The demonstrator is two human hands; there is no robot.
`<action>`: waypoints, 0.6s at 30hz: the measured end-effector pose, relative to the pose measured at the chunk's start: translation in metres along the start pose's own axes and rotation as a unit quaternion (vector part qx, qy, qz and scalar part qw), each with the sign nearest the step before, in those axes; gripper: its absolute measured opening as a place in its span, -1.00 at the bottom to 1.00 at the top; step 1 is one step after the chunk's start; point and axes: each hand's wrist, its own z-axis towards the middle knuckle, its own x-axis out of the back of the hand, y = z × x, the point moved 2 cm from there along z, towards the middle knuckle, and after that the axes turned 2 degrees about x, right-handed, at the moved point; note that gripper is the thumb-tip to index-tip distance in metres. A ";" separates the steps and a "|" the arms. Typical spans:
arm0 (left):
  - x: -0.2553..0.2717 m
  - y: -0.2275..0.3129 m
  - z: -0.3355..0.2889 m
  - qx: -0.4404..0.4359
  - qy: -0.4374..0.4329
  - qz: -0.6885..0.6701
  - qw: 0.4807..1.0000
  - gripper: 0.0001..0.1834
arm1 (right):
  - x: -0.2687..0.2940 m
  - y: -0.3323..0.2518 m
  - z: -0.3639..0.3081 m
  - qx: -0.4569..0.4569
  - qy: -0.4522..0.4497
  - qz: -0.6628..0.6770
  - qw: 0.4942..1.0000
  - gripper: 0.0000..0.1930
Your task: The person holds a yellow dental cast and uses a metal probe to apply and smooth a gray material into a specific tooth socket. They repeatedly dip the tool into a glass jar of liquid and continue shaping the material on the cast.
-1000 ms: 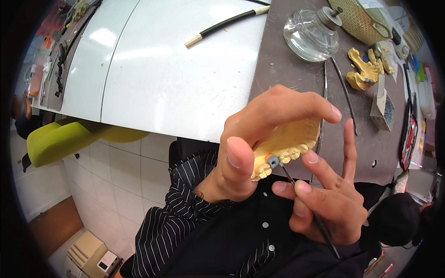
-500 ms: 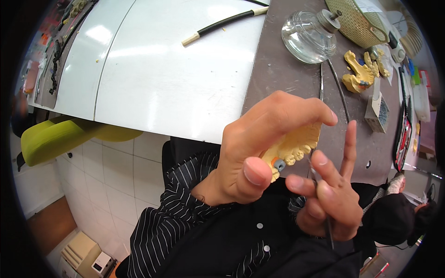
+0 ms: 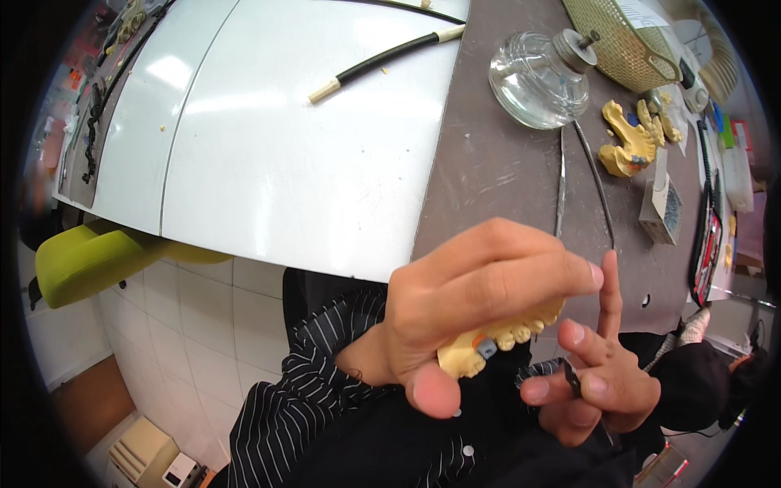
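Note:
My left hand (image 3: 468,297) is wrapped around a yellow plaster dental model (image 3: 458,359), its fingers arched over the top and covering much of it. A grey tooth-shaped piece (image 3: 486,349) with an orange-red patch beside it sits in the model's tooth row. In my right hand (image 3: 622,389), a thin dark metal dental instrument (image 3: 572,378) is pinched between the fingers; its tip points up and stands apart from the model. One finger of that hand stretches upward, close to the left fingertips.
On the brown mat stand a glass spirit lamp (image 3: 537,89), a second dental model (image 3: 628,150), a small open box (image 3: 661,213) and a woven basket (image 3: 622,45). Two slim metal tools (image 3: 561,183) lie below the lamp. A black rod (image 3: 382,61) rests on the white tabletop.
Both hands have moved lower. The left hand has tilted the model, and its thumb has shifted down. My right hand has drawn away from the model with the instrument, which has turned.

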 end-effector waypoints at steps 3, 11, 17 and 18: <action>-0.005 -0.002 0.000 -0.019 0.029 -0.058 0.998 -0.03 | -0.006 0.000 -0.003 0.005 0.041 -0.007 0.999 -0.66; -0.006 -0.002 -0.004 0.037 0.078 -0.058 0.995 -0.04 | -0.003 -0.001 0.015 -0.075 0.018 -0.012 0.997 -0.73; -0.003 -0.008 -0.001 -0.026 0.036 -0.020 0.999 -0.10 | -0.002 -0.001 0.017 -0.076 0.020 -0.013 0.997 -0.82; -0.001 -0.007 -0.003 -0.020 0.027 -0.028 0.999 -0.12 | -0.004 0.000 0.017 -0.070 0.028 -0.019 0.997 -0.82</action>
